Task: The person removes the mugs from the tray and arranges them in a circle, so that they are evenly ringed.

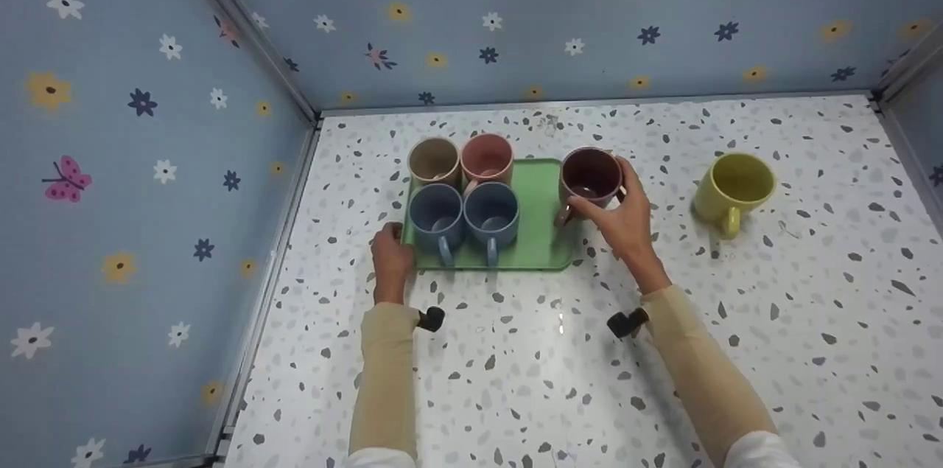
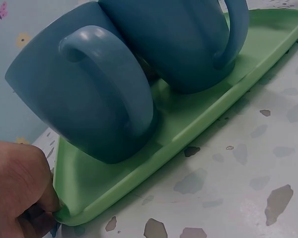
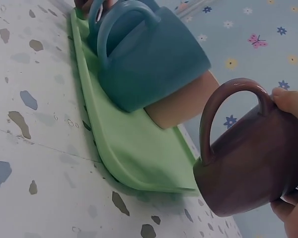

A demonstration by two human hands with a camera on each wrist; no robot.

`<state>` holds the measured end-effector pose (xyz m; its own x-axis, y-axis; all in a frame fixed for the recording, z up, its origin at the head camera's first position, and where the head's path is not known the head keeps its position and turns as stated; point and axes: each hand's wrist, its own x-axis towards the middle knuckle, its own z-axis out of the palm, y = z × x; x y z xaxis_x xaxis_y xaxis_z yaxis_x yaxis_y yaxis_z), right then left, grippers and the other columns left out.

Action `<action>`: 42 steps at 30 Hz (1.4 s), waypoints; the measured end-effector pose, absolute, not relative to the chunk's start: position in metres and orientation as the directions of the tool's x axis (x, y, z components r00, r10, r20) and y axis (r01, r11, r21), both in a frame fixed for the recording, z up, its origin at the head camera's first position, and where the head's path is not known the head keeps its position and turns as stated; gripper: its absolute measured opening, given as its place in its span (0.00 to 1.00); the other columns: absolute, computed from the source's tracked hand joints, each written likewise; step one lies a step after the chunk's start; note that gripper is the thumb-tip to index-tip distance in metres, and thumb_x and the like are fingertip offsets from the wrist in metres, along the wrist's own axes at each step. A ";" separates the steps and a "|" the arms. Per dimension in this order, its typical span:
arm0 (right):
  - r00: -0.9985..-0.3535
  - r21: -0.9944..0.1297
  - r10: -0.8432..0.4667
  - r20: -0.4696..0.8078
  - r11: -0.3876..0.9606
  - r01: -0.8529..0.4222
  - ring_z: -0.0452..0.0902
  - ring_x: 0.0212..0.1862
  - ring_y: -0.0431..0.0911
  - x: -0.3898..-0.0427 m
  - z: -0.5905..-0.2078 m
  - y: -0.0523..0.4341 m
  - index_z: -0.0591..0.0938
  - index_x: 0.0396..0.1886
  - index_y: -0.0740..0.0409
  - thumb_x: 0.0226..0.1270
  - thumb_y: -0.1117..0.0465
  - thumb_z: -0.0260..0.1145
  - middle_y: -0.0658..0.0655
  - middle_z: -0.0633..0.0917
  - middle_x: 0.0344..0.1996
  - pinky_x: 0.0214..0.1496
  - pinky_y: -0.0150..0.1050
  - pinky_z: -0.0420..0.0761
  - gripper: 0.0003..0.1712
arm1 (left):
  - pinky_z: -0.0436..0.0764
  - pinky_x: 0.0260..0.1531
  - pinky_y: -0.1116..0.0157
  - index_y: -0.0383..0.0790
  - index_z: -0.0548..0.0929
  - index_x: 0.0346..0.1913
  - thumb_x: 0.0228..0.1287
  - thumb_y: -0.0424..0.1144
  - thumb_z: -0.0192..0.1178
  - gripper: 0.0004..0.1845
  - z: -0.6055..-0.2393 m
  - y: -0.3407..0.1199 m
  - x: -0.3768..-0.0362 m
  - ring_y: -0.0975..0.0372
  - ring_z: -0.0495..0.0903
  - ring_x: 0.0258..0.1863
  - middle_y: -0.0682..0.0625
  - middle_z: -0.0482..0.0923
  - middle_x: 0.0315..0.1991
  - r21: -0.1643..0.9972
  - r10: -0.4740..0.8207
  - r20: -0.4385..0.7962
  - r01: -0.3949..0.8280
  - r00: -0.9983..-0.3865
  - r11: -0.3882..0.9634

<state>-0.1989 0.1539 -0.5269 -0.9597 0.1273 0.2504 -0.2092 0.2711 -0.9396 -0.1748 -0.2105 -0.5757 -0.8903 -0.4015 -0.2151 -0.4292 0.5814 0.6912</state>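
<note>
The right hand (image 1: 622,221) grasps a dark maroon mug (image 1: 591,175), fingers curled round its body and thumb near the handle. In the right wrist view the mug hangs tilted just off the right edge of the green tray (image 1: 541,232), its base above the tray's rim; whether it touches the rim cannot be told.

The left hand (image 1: 390,258) pinches the tray's near left corner, fingers curled at the rim, as the left wrist view shows.

The tray lies on the speckled table (image 1: 737,343), towards the table's far edge and left of its middle. Four mugs stand on the left part of the tray in two rows: a beige mug (image 1: 434,161) and a pink mug (image 1: 487,157) along the tray's far edge, a blue mug (image 1: 436,219) and a second blue mug (image 1: 491,218) in front of them, handles pointing to the near edge. The tray's right part is bare.

A yellow mug (image 1: 734,188) stands on the table well apart from the tray, towards the table's right edge.
</note>
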 end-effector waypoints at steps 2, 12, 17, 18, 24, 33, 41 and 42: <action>-0.957 -0.943 0.147 0.249 0.263 -0.204 0.68 0.65 0.49 -0.196 -0.526 0.158 0.64 0.70 0.59 0.41 0.57 0.81 0.57 0.73 0.64 0.69 0.45 0.66 0.55 | 0.72 0.55 0.53 0.32 0.74 0.58 0.59 0.24 0.49 0.22 -0.576 -0.210 -0.175 0.48 0.75 0.52 0.37 0.75 0.51 0.693 -0.403 -0.219 -0.432 -0.889 0.577; -0.943 -0.939 0.217 0.254 0.289 -0.186 0.68 0.65 0.47 -0.182 -0.524 0.178 0.67 0.68 0.57 0.40 0.55 0.82 0.56 0.74 0.62 0.69 0.46 0.66 0.53 | 0.72 0.55 0.54 0.32 0.75 0.56 0.56 0.24 0.49 0.22 -0.578 -0.212 -0.175 0.47 0.75 0.51 0.36 0.76 0.49 0.705 -0.400 -0.186 -0.405 -0.898 0.582; -0.940 -0.950 0.258 0.225 0.270 -0.154 0.68 0.66 0.48 -0.173 -0.523 0.189 0.66 0.69 0.58 0.40 0.57 0.82 0.56 0.73 0.64 0.69 0.45 0.65 0.53 | 0.72 0.54 0.52 0.31 0.74 0.56 0.58 0.24 0.48 0.22 -0.580 -0.212 -0.175 0.47 0.75 0.50 0.35 0.76 0.49 0.706 -0.395 -0.183 -0.400 -0.900 0.584; -0.938 -0.952 0.266 0.221 0.268 -0.149 0.68 0.66 0.48 -0.172 -0.523 0.191 0.66 0.68 0.58 0.40 0.57 0.82 0.56 0.73 0.64 0.69 0.44 0.66 0.53 | 0.72 0.54 0.52 0.30 0.74 0.57 0.58 0.24 0.48 0.22 -0.580 -0.212 -0.175 0.47 0.75 0.50 0.35 0.76 0.49 0.707 -0.393 -0.184 -0.399 -0.901 0.584; -0.930 -0.955 0.312 0.194 0.277 -0.106 0.67 0.66 0.48 -0.161 -0.526 0.205 0.66 0.67 0.59 0.41 0.60 0.81 0.58 0.73 0.63 0.70 0.44 0.65 0.51 | 0.73 0.54 0.52 0.30 0.74 0.56 0.57 0.24 0.47 0.22 -0.578 -0.211 -0.174 0.47 0.76 0.50 0.35 0.76 0.49 0.713 -0.393 -0.183 -0.397 -0.901 0.579; -0.916 -0.963 0.382 0.120 0.269 -0.015 0.66 0.67 0.47 -0.144 -0.527 0.224 0.64 0.69 0.57 0.41 0.58 0.81 0.56 0.72 0.65 0.70 0.44 0.64 0.54 | 0.73 0.53 0.53 0.31 0.75 0.56 0.56 0.23 0.47 0.22 -0.578 -0.212 -0.175 0.46 0.76 0.50 0.35 0.76 0.49 0.713 -0.397 -0.181 -0.398 -0.900 0.576; -0.900 -0.958 0.416 0.133 0.286 -0.009 0.65 0.68 0.49 -0.135 -0.531 0.234 0.63 0.70 0.54 0.43 0.58 0.81 0.57 0.71 0.65 0.71 0.48 0.62 0.54 | 0.73 0.53 0.53 0.31 0.75 0.56 0.56 0.24 0.48 0.23 -0.578 -0.212 -0.176 0.48 0.75 0.50 0.36 0.76 0.49 0.722 -0.401 -0.199 -0.410 -0.894 0.557; -0.896 -0.958 0.422 0.136 0.287 -0.010 0.65 0.68 0.49 -0.134 -0.532 0.235 0.63 0.70 0.54 0.43 0.59 0.81 0.57 0.71 0.65 0.71 0.48 0.62 0.53 | 0.73 0.53 0.53 0.31 0.75 0.56 0.55 0.24 0.48 0.23 -0.578 -0.212 -0.176 0.48 0.75 0.50 0.36 0.76 0.48 0.723 -0.400 -0.194 -0.407 -0.895 0.558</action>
